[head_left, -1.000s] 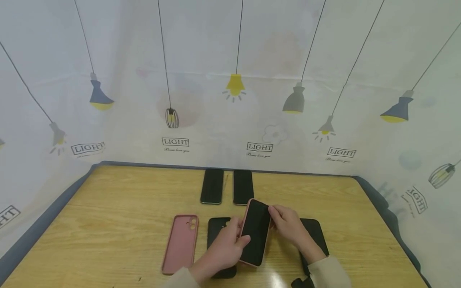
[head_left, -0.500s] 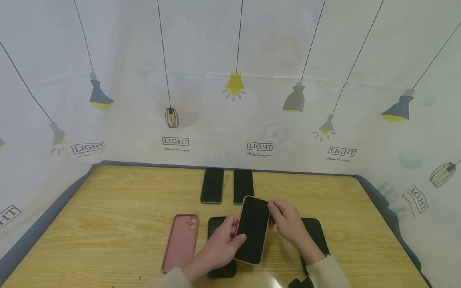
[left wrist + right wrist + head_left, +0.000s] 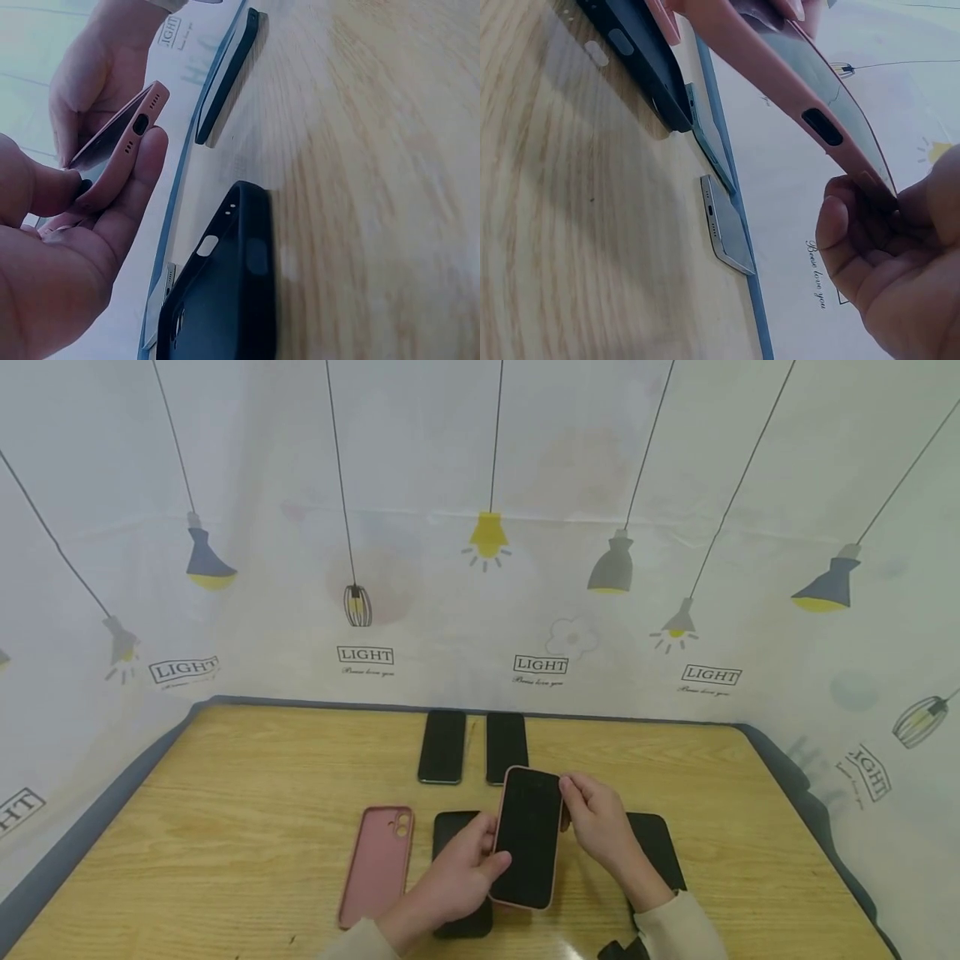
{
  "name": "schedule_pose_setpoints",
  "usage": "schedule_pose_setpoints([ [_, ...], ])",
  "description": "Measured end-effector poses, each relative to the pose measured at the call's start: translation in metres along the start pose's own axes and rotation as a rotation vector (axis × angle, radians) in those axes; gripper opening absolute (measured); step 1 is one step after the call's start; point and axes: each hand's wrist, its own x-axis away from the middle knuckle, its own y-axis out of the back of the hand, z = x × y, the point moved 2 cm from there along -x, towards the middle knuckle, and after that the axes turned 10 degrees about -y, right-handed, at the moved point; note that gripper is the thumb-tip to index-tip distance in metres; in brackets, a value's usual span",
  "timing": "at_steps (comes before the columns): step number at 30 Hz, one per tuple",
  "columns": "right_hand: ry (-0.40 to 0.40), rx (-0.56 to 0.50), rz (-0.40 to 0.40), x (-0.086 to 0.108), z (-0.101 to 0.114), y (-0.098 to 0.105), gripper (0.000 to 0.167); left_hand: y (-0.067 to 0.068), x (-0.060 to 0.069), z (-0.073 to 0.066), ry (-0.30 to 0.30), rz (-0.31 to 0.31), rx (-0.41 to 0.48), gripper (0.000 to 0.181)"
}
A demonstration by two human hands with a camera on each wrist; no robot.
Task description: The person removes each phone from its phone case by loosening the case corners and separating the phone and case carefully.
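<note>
A black-screened smartphone sits in a pink phone case, held tilted above the table with its screen toward me. My left hand grips the case's left side, thumb over the screen's lower edge and fingers behind. At the upper right corner, my right hand pinches the case between thumb and fingers. In the right wrist view, the pink rim runs along the phone's side down to the right fingertips. Whether that corner is fully seated cannot be made out.
An upturned pink case lies at left. One black case is partly under my left hand; another dark case lies beneath my right forearm. Two phones, one left and one right, lie at the table's back edge. A dark strap-like object is near the right sleeve.
The held phone and case shifted slightly left and upward, turning a little more toward me. My left hand moved left with them; the right hand keeps its pinch at the corner.
</note>
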Motion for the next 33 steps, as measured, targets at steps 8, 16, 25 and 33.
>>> schedule_pose_setpoints([
  [8, 0.033, 0.094, 0.005, 0.0, 0.002, 0.001, 0.026, -0.002, 0.0, -0.002, -0.009, -0.023, 0.002, 0.02],
  [16, 0.109, 0.244, -0.03, -0.001, 0.004, -0.002, 0.024, -0.004, 0.0, 0.0, -0.009, -0.009, -0.016, 0.024],
  [25, 0.119, 0.334, -0.041, -0.001, 0.003, -0.004, 0.025, -0.009, 0.001, 0.003, -0.02, 0.024, -0.035, 0.027],
  [33, 0.067, 0.312, 0.028, -0.001, 0.004, -0.002, 0.026, -0.012, 0.001, 0.0, -0.028, 0.053, -0.13, 0.024],
])
